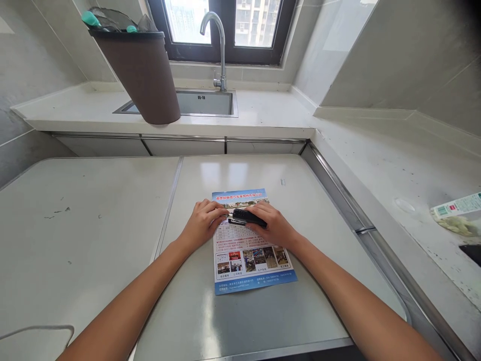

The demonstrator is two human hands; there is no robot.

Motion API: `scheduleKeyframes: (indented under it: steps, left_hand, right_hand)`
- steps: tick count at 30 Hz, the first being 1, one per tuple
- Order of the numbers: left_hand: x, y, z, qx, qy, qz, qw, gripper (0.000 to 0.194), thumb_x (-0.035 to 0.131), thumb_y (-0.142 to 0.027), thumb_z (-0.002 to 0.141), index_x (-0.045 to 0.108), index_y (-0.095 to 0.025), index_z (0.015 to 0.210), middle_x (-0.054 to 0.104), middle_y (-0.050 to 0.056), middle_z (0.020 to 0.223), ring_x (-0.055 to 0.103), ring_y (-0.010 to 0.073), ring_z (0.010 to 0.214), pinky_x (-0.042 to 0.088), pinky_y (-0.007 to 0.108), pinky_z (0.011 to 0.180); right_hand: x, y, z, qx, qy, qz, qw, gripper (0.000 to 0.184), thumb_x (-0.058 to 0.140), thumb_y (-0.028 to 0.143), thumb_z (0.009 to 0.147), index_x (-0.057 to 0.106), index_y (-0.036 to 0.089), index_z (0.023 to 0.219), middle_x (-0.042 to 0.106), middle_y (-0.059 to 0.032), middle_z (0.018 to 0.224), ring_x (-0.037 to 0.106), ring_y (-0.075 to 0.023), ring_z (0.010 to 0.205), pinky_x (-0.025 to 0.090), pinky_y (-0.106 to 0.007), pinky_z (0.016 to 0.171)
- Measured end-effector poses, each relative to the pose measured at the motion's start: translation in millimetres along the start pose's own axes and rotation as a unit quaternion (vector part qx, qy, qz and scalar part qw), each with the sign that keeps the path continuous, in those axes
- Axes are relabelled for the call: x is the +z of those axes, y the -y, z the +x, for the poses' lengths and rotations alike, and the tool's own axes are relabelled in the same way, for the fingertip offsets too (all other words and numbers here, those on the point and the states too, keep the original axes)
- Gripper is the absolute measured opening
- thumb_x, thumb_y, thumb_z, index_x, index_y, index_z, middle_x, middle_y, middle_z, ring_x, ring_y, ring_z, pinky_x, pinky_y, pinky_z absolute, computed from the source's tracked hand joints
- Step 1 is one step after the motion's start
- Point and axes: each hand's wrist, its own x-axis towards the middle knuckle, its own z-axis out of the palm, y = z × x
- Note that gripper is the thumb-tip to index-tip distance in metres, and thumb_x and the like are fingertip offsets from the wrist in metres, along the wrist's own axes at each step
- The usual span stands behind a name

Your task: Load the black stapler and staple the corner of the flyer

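A black stapler (246, 217) is held level just above a printed flyer (240, 245). My right hand (276, 223) is wrapped round its right end, the fingers over the top and the thumb beneath. My left hand (205, 220) is closed at the stapler's other end, with thumb and fingertips pinching a small silvery metal part there. Whether that part is fixed to the stapler or a loose piece is too small to tell. The flyer, with blue borders, a table of text and several photos, lies flat on the white table under both hands. Its middle is partly hidden.
A small staple strip (283, 182) lies beyond the flyer on the table (112, 225). A brown bin (139, 75) stands on the back counter, partly in front of the sink (205, 103) and tap (222, 50). On the right counter (394, 165) rests a clear package (458, 213).
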Motion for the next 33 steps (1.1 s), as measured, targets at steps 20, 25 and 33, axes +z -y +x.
scheduleKeyframes:
  steps: [20, 25, 33]
  left_hand:
    - [-15.2, 13.5, -9.5, 0.036, -0.067, -0.057, 0.995, 0.014, 0.065, -0.021, 0.099, 0.077, -0.028, 0.102, 0.079, 0.003, 0.112, 0.064, 0.0208, 0.095, 0.043, 0.040, 0.091]
    - [-10.8, 3.1, -8.0, 0.063, -0.058, -0.108, 0.990, 0.022, 0.071, -0.030, 0.096, 0.069, -0.025, 0.116, 0.076, 0.007, 0.114, 0.064, 0.0224, 0.102, 0.045, 0.039, 0.093]
    - [-6.7, -3.4, -7.4, 0.082, 0.014, -0.106, 0.991, 0.019, 0.062, -0.035, 0.101, 0.063, -0.023, 0.116, 0.070, 0.010, 0.116, 0.062, 0.0242, 0.106, 0.044, 0.039, 0.094]
  right_hand:
    - [-6.3, -6.9, -4.7, 0.031, -0.080, 0.074, 0.994, 0.029, 0.068, 0.026, 0.095, 0.065, 0.026, 0.124, 0.074, -0.0071, 0.111, 0.062, -0.0269, 0.101, 0.053, -0.045, 0.089]
    - [-8.0, 3.0, -2.9, -0.024, -0.039, 0.092, 0.995, 0.028, 0.069, 0.028, 0.096, 0.065, 0.025, 0.123, 0.074, -0.0077, 0.108, 0.061, -0.0258, 0.096, 0.051, -0.044, 0.088]
    - [8.0, 28.5, 0.0, -0.068, -0.008, 0.109, 0.992, 0.027, 0.067, 0.027, 0.096, 0.064, 0.023, 0.123, 0.072, -0.0075, 0.098, 0.058, -0.0250, 0.087, 0.050, -0.043, 0.082]
